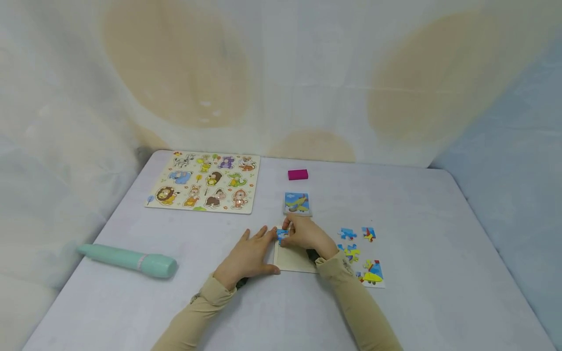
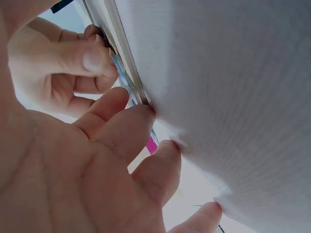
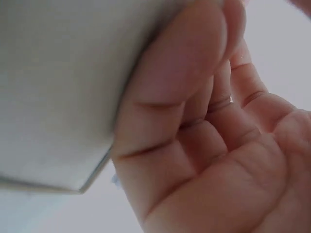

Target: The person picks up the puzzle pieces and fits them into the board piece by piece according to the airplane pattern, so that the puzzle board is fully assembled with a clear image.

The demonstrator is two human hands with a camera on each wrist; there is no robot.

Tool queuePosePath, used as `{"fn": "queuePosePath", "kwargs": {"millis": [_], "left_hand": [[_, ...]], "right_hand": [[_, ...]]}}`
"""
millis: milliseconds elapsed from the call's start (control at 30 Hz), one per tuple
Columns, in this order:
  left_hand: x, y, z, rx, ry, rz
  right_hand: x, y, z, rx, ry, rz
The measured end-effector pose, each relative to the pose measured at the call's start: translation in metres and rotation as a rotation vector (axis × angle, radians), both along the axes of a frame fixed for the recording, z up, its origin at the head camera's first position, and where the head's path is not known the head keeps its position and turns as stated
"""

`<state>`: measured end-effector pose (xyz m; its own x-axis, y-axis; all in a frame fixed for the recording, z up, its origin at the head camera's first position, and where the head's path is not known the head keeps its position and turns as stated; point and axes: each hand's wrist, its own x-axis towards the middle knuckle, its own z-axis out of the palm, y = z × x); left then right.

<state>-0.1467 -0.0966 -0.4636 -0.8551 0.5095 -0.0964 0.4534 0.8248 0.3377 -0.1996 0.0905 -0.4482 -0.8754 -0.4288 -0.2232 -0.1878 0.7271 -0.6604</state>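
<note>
A shallow wooden puzzle tray (image 1: 291, 258) lies flat before me. In its upper left corner is a blue jigsaw piece (image 1: 281, 236), which my right hand (image 1: 308, 236) pinches between thumb and curled fingers. The left wrist view shows the right thumb (image 2: 92, 60) against that piece at the tray's rim. My left hand (image 1: 249, 254) has its fingers spread, with fingertips touching the tray's left edge and the tabletop. Beyond the tray sits a square puzzle picture of a yellow plane (image 1: 297, 204). The right wrist view shows mostly curled fingers (image 3: 165, 87) beside the tray.
Right of the tray lie loose jigsaw pieces, including a blue one (image 1: 348, 234), a red-and-blue one (image 1: 369, 234) and joined yellow ones (image 1: 373, 275). An animal puzzle board (image 1: 202, 183) lies back left, a magenta block (image 1: 297, 174) at the back, a mint-green marker-shaped object (image 1: 127, 260) at left.
</note>
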Motion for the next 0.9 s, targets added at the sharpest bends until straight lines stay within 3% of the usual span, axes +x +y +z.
{"fn": "queuePosePath", "kwargs": {"millis": [167,367,667,900], "left_hand": [[0.001,-0.001,0.000,0.006,-0.003,0.009],[0.002,-0.001,0.001,0.011,-0.005,-0.010],[0.000,0.000,-0.001,0.003,-0.005,-0.037],[0.000,0.001,0.001,0.007,-0.022,-0.053]], "right_hand": [[0.005,-0.001,0.002,0.002,0.041,0.056],[0.005,0.000,0.000,0.053,0.037,0.049],[0.008,0.005,0.000,0.058,0.094,0.090],[0.006,0.024,0.006,-0.032,0.057,0.139]]}}
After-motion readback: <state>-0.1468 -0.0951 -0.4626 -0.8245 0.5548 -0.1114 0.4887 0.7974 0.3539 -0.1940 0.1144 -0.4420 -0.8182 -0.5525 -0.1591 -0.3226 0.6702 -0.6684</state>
